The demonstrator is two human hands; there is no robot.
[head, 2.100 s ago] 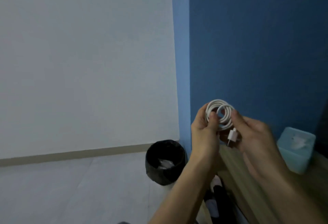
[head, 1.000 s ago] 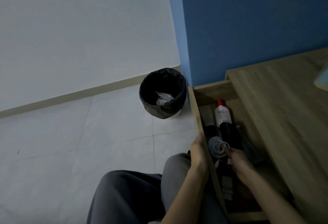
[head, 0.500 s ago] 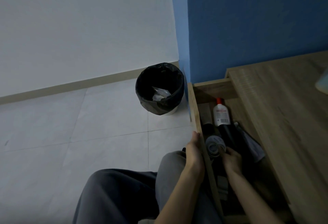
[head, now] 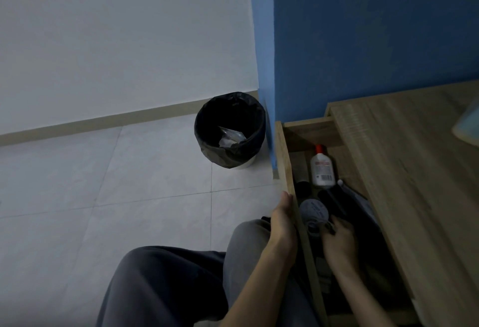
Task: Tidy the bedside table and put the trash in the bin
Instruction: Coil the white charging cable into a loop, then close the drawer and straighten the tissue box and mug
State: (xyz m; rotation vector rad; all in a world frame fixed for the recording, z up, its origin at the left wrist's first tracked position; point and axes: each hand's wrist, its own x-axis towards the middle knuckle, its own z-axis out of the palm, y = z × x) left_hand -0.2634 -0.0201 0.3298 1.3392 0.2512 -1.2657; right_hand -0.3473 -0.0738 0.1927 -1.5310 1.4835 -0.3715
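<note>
coiled cable (head: 314,212), white and wound into a flat ring, lies inside the open drawer (head: 286,160) of the bedside table (head: 414,171), close against the drawer's front panel. right hand (head: 339,238) reaches into the drawer with its fingers bent downward, the fingertips at the near edge of the coil; the dim light does not show whether they pinch it or only touch it. left hand (head: 283,220) lies along the outer face of the front panel, fingers straight and together, holding nothing. table and drawer are of pale wood-grain board with square edges. beyond the coil the drawer holds a white plastic bottle (head: 322,171) with a red cap and a printed label, lying on its side, and several dark tubular objects (head: 334,202) too shadowed to name. bin (head: 230,116), round and lined with a glossy black bag folded over its rim, stands on the floor in the corner just beside the drawer's far end; a crumpled clear wrapper (head: 230,137) lies in it. a pale blue box (head: 469,124) sits on the table top, cut by the right edge of the view. floor (head: 103,184) of large light matt tiles with thin joints; beige skirting (head: 103,120) below a plain white wall (head: 116,41); matt deep-blue wall (head: 375,28) behind the table. grey trousers (head: 168,287) fill the lower foreground.
</note>
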